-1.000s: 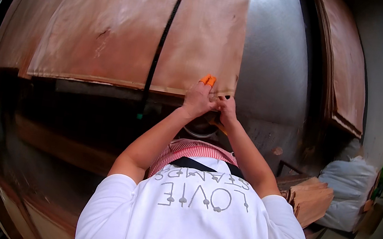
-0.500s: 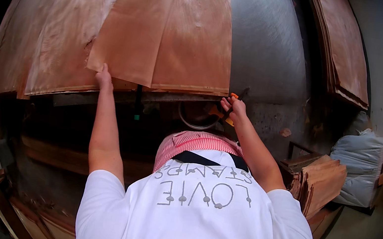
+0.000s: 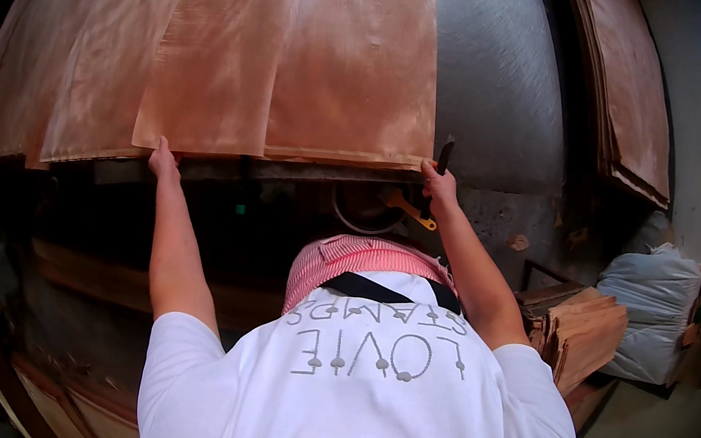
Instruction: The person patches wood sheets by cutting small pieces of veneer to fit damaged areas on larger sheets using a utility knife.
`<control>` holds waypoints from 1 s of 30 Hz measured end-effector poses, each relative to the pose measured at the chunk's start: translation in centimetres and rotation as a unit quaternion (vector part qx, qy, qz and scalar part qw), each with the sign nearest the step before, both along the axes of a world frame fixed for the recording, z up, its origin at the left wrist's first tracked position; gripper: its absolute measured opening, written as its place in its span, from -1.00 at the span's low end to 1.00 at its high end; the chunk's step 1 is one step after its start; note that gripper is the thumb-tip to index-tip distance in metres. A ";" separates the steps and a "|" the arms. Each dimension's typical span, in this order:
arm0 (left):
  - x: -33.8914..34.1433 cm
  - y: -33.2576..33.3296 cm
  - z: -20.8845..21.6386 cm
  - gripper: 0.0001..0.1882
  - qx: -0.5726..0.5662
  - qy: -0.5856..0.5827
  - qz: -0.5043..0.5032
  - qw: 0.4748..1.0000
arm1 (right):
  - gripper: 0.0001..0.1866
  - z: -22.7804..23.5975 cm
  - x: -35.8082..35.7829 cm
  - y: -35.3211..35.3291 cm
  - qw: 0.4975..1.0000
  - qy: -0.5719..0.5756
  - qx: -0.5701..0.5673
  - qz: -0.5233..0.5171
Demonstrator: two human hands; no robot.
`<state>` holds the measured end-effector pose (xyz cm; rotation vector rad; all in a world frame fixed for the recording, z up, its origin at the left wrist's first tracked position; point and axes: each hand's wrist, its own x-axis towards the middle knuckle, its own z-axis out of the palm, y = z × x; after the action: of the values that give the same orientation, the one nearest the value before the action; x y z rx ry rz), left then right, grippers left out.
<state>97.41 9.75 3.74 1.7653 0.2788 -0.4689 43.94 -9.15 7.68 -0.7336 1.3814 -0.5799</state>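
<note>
Thin reddish-brown veneer sheets (image 3: pixel 357 64) lie overlapping across a table, their near edges roughly level with its front edge. My left hand (image 3: pixel 163 162) pinches the near left corner of the upper narrow veneer sheet (image 3: pixel 208 77). At the near right corner of the pile my right hand (image 3: pixel 438 189) is closed round a slim knife (image 3: pixel 446 154), whose dark end points up and away from me. Its fingers touch the veneer corner; the rest of the knife is hidden in the hand. Just below that hand is a yellow-handled tool (image 3: pixel 414 211) at a round bowl (image 3: pixel 361 211).
Right of the veneer is the grey metal tabletop (image 3: pixel 509 88). Another veneer stack (image 3: pixel 631 98) stands at the far right. Nearer are a bundle of wood sheets (image 3: pixel 584 334) and a stuffed pale sack (image 3: pixel 644 302). Wooden boards (image 3: pixel 5 375) lie at the lower left.
The upper veneer sheet has shifted left and straightened, with my left hand moving left on its corner. My right hand has come up to the pile's right corner, the knife now pointing upward.
</note>
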 end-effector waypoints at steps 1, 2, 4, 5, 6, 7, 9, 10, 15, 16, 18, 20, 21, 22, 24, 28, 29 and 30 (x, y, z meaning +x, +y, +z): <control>-0.5 1.0 0.2 -0.67 -0.015 -0.001 0.003 1.000 | -0.80 0.3 0.2 -0.2 1.000 0.012 -0.018 0.001; -1.3 1.6 0.4 -0.68 -0.031 -0.001 0.003 1.000 | -0.80 0.9 0.5 -0.5 0.999 0.026 -0.037 0.000; -4.7 2.6 0.9 -0.67 -0.004 -0.046 -0.050 0.998 | -0.80 2.1 0.7 -1.1 0.996 0.046 -0.077 -0.012; -6.8 3.0 1.3 -0.66 0.008 -0.070 -0.077 0.995 | -0.80 2.8 0.9 -1.3 0.994 0.049 -0.098 -0.022; -8.7 3.8 1.4 -0.65 0.026 -0.096 -0.109 0.989 | -0.79 3.5 1.2 -1.6 0.991 0.050 -0.119 -0.027; -10.2 5.1 1.1 -0.63 0.031 -0.089 -0.135 0.986 | -0.77 4.3 1.5 -2.0 0.994 0.029 -0.106 -0.004; -14.0 6.4 1.1 -0.56 0.116 -0.119 -0.220 0.961 | -0.75 5.9 2.1 -2.6 0.990 0.070 -0.124 0.016; -16.1 5.3 2.8 -0.54 0.061 0.041 -0.266 0.961 | -0.73 6.2 1.6 -2.8 0.986 0.097 -0.132 0.015; -21.9 4.0 6.1 -0.63 0.007 0.052 -0.367 0.929 | -0.84 9.9 0.5 -4.6 0.879 0.112 -0.451 -0.106; -23.4 3.0 7.3 -0.67 0.009 0.054 -0.398 0.916 | -0.84 10.4 0.3 -4.6 0.887 0.111 -0.447 -0.038; -25.6 2.9 7.9 -0.69 -0.008 0.021 -0.396 0.918 | -0.82 11.8 0.9 -4.2 0.886 0.108 -0.439 0.102; -26.4 2.7 9.7 -0.67 -0.015 0.037 -0.412 0.910 | -0.79 12.9 5.6 -1.9 0.914 0.073 -0.312 0.248; -26.9 2.5 10.2 -0.65 -0.013 0.020 -0.417 0.908 | -0.84 11.8 8.3 -0.5 0.913 -0.071 -0.310 0.255; -26.9 2.4 10.8 -0.64 -0.009 0.003 -0.424 0.906 | -0.81 10.4 11.2 0.5 0.924 -0.057 -0.238 0.295; -27.5 2.3 12.2 -0.57 0.016 -0.047 -0.449 0.892 | -0.68 9.6 16.6 2.3 0.887 0.020 -0.235 0.397; -28.6 2.1 16.6 -0.50 0.008 -0.127 -0.535 0.835 | -0.70 10.8 19.8 4.5 0.944 -0.067 -0.090 0.310; -28.5 2.4 17.9 -0.51 -0.071 0.005 -0.546 0.835 | -0.74 11.3 19.3 4.6 0.948 -0.070 -0.087 0.298; -28.6 3.0 17.9 -0.53 -0.145 0.056 -0.534 0.831 | -0.77 11.9 18.2 4.2 0.952 -0.073 -0.083 0.285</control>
<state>68.81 12.75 21.65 1.4507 -0.7330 -1.3324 62.13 -4.96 19.60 -1.1494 0.9261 -0.2816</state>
